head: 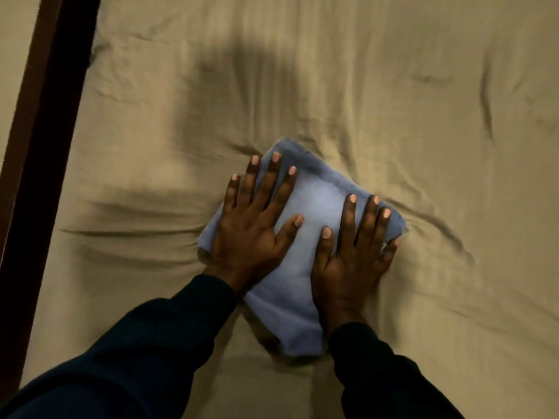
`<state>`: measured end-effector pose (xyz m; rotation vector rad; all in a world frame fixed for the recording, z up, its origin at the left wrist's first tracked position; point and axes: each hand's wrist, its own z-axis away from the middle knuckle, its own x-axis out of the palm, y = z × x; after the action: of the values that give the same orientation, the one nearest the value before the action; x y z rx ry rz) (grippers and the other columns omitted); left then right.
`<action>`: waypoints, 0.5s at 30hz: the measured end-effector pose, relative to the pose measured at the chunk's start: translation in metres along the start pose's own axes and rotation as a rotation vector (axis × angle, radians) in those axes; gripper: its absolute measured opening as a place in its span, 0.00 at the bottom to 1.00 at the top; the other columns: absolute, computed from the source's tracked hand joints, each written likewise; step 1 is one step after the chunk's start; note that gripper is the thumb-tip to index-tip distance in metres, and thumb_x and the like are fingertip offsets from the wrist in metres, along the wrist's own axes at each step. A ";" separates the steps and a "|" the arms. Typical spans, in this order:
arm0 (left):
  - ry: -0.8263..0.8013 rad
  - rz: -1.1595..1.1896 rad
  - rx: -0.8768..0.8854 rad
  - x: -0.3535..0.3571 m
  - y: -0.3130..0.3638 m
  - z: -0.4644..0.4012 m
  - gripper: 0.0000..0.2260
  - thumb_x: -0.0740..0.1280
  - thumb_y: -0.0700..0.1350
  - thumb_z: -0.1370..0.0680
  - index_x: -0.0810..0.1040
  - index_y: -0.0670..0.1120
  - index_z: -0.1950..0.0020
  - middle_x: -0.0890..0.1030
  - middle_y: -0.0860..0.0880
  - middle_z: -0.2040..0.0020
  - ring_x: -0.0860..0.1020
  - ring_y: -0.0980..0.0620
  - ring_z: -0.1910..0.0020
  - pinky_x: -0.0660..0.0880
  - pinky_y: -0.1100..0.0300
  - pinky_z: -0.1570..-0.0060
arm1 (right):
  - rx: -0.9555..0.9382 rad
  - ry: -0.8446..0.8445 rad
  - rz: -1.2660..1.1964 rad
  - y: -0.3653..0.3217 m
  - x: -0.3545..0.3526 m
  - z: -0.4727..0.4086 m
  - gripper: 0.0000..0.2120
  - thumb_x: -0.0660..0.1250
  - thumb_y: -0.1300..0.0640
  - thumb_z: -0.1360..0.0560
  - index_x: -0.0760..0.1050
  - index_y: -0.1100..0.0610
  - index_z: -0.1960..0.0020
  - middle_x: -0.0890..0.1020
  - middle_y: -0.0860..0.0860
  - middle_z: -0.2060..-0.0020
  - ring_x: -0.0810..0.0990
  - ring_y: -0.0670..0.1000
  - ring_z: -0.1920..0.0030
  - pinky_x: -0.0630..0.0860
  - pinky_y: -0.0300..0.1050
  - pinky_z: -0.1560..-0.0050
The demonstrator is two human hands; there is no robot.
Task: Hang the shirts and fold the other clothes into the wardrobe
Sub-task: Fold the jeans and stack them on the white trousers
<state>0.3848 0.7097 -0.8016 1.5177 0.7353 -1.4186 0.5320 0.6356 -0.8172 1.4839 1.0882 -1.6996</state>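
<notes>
Here, a folded light-blue garment (305, 237) lies on the wrinkled tan bedsheet (393, 116), near the middle of the bed. The left hand (257, 225) and right hand (354, 252) press flat on it, fingers straight and spread. A dark wooden bed frame (45, 116) runs along the left edge. Dark sleeves (151, 343) cover both forearms.

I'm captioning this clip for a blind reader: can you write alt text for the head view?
Two hands press flat, fingers spread, on a folded light blue garment lying on a wrinkled tan bedsheet: the left hand on its left side, the right hand on its right. Dark sleeves cover both arms, and a dark wooden bed frame runs along the left edge.
</notes>
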 end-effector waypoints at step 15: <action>0.048 0.217 -0.279 -0.028 0.042 0.037 0.24 0.51 0.49 0.16 0.60 0.44 0.21 0.61 0.41 0.21 0.62 0.40 0.23 0.59 0.45 0.26 | 0.451 0.053 -0.729 0.022 -0.048 0.025 0.30 0.73 0.43 0.32 0.72 0.61 0.39 0.77 0.59 0.42 0.74 0.54 0.40 0.73 0.53 0.39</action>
<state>0.4011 0.6638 -0.7633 1.3706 0.7394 -1.0741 0.5477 0.6006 -0.7734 1.4892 1.4582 -2.5527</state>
